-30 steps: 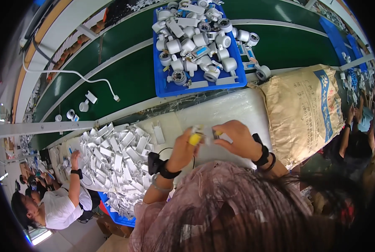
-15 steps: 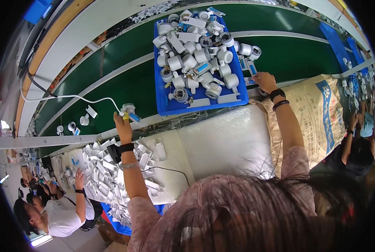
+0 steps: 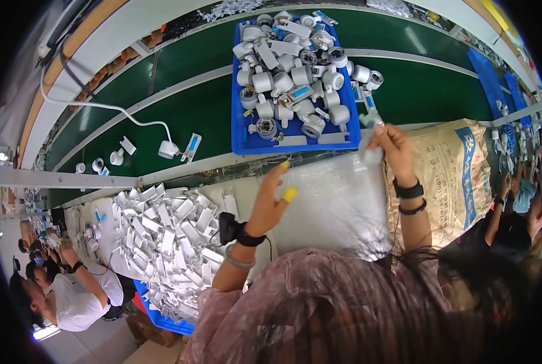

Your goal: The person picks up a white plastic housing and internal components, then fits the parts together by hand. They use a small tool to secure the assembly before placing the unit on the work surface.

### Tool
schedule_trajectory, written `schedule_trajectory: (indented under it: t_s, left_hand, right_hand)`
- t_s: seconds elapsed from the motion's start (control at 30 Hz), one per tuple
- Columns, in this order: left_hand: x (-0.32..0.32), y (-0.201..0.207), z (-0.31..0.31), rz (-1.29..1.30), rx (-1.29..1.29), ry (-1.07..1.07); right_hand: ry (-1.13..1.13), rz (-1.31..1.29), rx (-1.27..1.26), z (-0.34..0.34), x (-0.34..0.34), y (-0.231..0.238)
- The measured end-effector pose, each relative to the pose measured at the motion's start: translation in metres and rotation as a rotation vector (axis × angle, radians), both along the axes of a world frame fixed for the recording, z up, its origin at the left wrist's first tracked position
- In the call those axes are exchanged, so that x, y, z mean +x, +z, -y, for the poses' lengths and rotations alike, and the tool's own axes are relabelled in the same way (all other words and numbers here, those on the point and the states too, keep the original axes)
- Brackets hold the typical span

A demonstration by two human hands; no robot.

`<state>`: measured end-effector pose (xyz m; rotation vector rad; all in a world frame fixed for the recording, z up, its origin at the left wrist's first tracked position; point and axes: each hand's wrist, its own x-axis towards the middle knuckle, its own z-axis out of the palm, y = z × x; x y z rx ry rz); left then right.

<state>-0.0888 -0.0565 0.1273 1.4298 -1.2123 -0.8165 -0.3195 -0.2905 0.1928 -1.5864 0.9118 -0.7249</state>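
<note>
Left hand (image 3: 265, 205): fingers spread, yellow covers (image 3: 289, 194) on two tips, nothing seen in grip; drawn back from the green surface (image 3: 428, 91) to above the worktop (image 3: 319, 191).
Cup-shaped part (image 3: 168, 149): released; lies on the green surface at the white cable (image 3: 131, 118), well left of that hand.
Right hand (image 3: 398, 155): pinching a white part (image 3: 370, 153), blurred; previously empty-looking at the loose pieces.
White part location: at the fingertips, beside the blue tray (image 3: 236, 124).
Judgement: one piece delivered, another collected.
</note>
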Motion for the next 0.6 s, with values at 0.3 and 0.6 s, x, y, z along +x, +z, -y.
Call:
schedule_trajectory:
  t_s: [0.3, 0.6]
  left_hand:
    - [-0.040, 0.036, 0.004, -0.172, 0.099, -0.228]
    - [-0.019, 0.063, -0.038, -0.202, 0.263, -0.607]
  right_hand:
    - [0.404, 0.120, 0.490, -0.124, 0.003, 0.003]
    - [1.019, -0.013, 0.464, -0.118, -0.016, 0.009]
